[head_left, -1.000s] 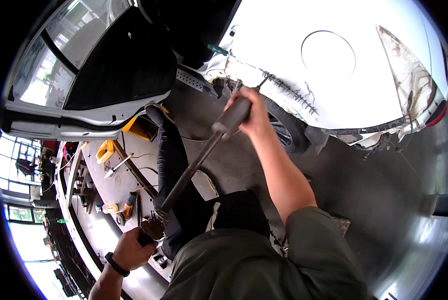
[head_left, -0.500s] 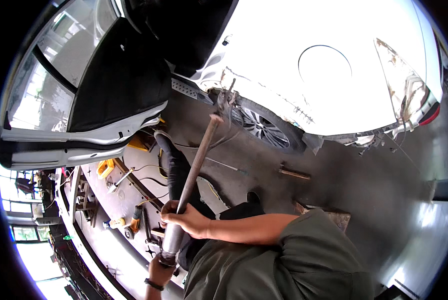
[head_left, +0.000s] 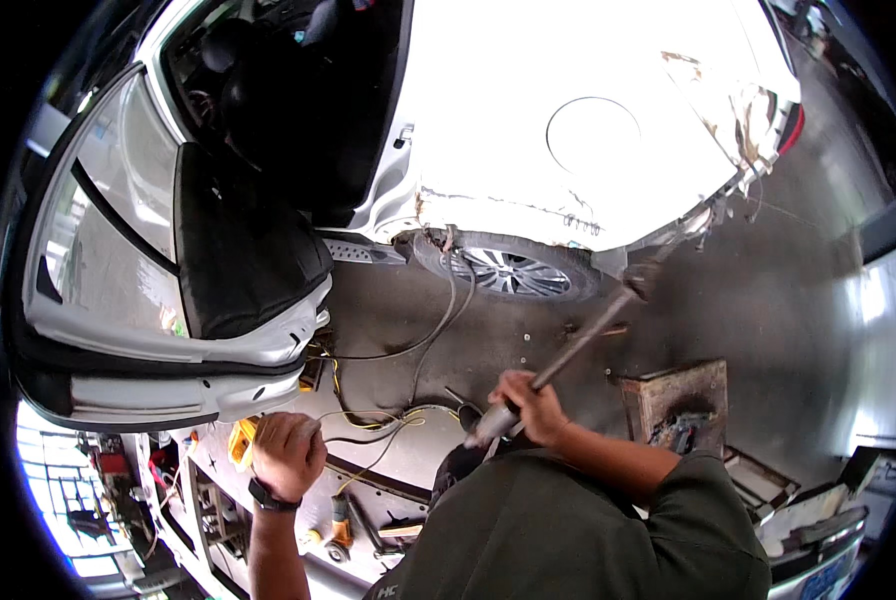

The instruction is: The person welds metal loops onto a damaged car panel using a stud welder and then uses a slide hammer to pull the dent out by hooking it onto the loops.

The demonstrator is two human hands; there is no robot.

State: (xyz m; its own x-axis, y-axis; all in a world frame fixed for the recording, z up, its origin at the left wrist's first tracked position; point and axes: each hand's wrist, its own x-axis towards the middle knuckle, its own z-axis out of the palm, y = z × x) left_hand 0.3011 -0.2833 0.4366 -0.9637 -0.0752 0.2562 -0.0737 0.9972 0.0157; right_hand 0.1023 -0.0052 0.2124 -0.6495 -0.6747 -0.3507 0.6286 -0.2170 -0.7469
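My right hand (head_left: 530,408) is closed round a slide hammer (head_left: 580,340), a long brown rod with a thick silver sleeve. The tool slants up to the right, its far end blurred by motion near the rear of a white car (head_left: 488,120). At lower left, my left hand (head_left: 288,455), with a watch (head_left: 274,496) at its wrist, is raised off the tool, fingers curled. Whatever it may hold is hidden. Behind it shows a yellow object (head_left: 241,443). Rough, damaged edges run along the car's wheel arch above the wheel (head_left: 513,270).
An open car door (head_left: 253,260) stands at left. Cables (head_left: 438,330) cross the floor beneath the sill. An orange and black power tool (head_left: 341,525) lies on a pale surface below. A rusty metal box (head_left: 676,400) stands at right.
The slide hammer has swung right, its far end away from the front of the wheel arch. My left hand has let go of its lower end and moved left. The view has shifted.
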